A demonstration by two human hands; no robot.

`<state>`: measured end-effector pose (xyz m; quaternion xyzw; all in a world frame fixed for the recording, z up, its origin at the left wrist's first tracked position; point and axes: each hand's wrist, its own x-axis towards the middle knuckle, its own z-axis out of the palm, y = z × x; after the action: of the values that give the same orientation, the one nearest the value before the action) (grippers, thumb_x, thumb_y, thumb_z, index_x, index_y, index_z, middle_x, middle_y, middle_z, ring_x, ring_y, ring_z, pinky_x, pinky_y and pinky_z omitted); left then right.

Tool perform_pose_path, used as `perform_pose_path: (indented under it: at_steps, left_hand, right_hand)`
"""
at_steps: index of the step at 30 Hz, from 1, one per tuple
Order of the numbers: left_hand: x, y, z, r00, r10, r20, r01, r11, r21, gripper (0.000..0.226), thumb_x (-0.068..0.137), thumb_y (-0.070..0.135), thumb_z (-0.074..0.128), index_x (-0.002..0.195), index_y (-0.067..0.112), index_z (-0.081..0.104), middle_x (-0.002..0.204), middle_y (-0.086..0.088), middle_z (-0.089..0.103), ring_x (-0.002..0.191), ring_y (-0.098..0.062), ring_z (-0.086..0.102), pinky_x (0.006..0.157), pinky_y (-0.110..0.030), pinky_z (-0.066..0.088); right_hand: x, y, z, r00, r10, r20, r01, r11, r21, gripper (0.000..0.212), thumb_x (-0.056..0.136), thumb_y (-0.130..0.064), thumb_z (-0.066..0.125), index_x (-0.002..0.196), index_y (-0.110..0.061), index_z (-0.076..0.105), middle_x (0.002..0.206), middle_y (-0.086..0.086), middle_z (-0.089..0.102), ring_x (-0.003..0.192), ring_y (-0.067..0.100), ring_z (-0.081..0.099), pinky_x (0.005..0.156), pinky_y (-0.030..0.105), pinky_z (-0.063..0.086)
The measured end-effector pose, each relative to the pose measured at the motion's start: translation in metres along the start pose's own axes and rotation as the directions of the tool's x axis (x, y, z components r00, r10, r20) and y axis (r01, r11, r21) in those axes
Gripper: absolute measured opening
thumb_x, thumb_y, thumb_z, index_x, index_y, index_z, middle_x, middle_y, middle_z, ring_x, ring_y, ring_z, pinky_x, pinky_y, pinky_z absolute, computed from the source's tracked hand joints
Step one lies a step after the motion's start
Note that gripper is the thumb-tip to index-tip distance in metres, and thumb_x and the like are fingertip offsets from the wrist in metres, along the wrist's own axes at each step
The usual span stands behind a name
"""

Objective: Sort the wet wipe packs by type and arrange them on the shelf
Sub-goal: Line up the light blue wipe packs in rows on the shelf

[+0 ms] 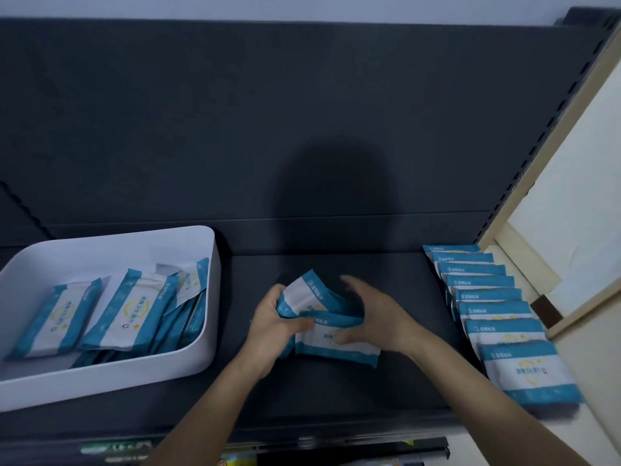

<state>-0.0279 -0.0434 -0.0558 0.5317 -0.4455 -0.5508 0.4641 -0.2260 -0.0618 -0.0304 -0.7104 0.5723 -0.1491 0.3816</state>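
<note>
Left hand [272,319] (L), centre of view: fingers curled round a small bundle of blue-and-white wet wipe packs, the held packs [314,295], thumb laid across the front. The upper pack of the bundle tilts up & away toward the back of the shelf. The lower pack [337,348] lies flatter, label up, low over the deck; whether it touches the deck cannot be told.

Right hand [376,314] (R), just beside the bundle on its right: fingers spread & loosely bent, cupped toward the packs, gripping nothing that shows. Motion blur hides whether its fingertips touch the lower pack. Both forearms enter from the bottom edge.

Shelf [336,391]: dark grey deck w/ matching back panel [235,112]. A rounded shadow [336,183] falls on the panel above the hands.

White bin [201,361], L side of deck, apart from the hands: holds loose packs [134,311] of the same blue-and-white look, some lying flat, others stood on edge against its right wall.

Row of packs [497,311], R end of deck: overlapped like shingles from back to front, labels up, near the R hand but not touching it. The nearest pack of the row lies by the deck's front edge. A cream wall panel [571,213] stands beyond the row.
</note>
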Motion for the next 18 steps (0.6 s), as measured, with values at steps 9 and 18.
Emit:
perform_pose_path:
  at_steps: [9,18]
  left_hand:
    - [-0.012,-0.008,-0.034,0.950,0.287,-0.126,-0.206,0.875,0.437,0.009,0.094,0.017,0.058,0.102,0.015,0.061,0.102,0.002,0.064,0.097,-0.012,0.060,0.085,-0.025,0.045]
    - [-0.001,-0.013,-0.034,0.995,0.046,-0.093,0.060,0.476,0.878,0.049,0.076,0.042,0.075,0.112,0.015,0.055,0.115,-0.002,0.050,0.110,-0.024,0.048,0.084,-0.025,0.041]
  right_hand:
    - [-0.002,-0.007,0.005,0.990,-0.141,0.028,0.144,0.964,-0.225,0.033,0.075,-0.028,0.076,0.104,-0.025,0.061,0.094,-0.011,0.062,0.084,0.006,0.060,0.076,0.028,0.052]
    - [0.000,-0.010,-0.006,0.969,-0.206,0.135,0.244,0.886,-0.393,0.039,0.082,-0.027,0.070,0.119,-0.027,0.057,0.109,-0.010,0.058,0.096,0.007,0.055,0.084,0.027,0.049]
